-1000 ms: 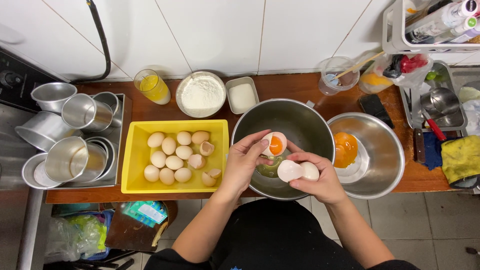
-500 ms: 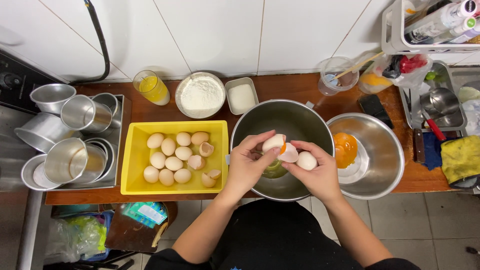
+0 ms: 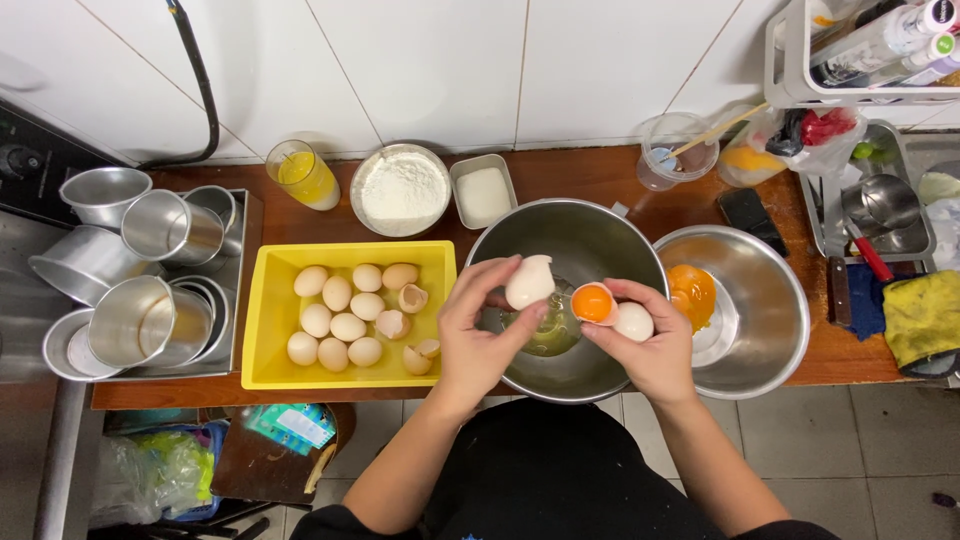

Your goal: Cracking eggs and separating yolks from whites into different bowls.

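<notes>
Over a large steel bowl (image 3: 590, 235) my two hands hold the halves of a cracked egg. My left hand (image 3: 482, 335) grips the empty half shell (image 3: 529, 283), tilted. The other half shell (image 3: 612, 310), cradling an orange yolk (image 3: 592, 303), sits in my right hand (image 3: 652, 345). Clear egg white lies in the bottom of the bowl under both hands. To the right, a second steel bowl (image 3: 765, 320) holds several yolks (image 3: 693, 295). A yellow tray (image 3: 270, 325) on the left carries several whole eggs (image 3: 340, 315) and broken shells (image 3: 405, 312).
Behind the tray stand a glass of yellow liquid (image 3: 303, 175), a bowl of flour (image 3: 400, 190) and a small tin of white powder (image 3: 483, 192). Metal cake tins (image 3: 150, 275) are stacked at the left. A plastic cup (image 3: 675, 150), a phone (image 3: 745, 213) and a cloth (image 3: 920, 315) lie at the right.
The yolk, first in the shell half in my left hand, now sits in the half in my right hand. The halves met over the bowl, then parted.
</notes>
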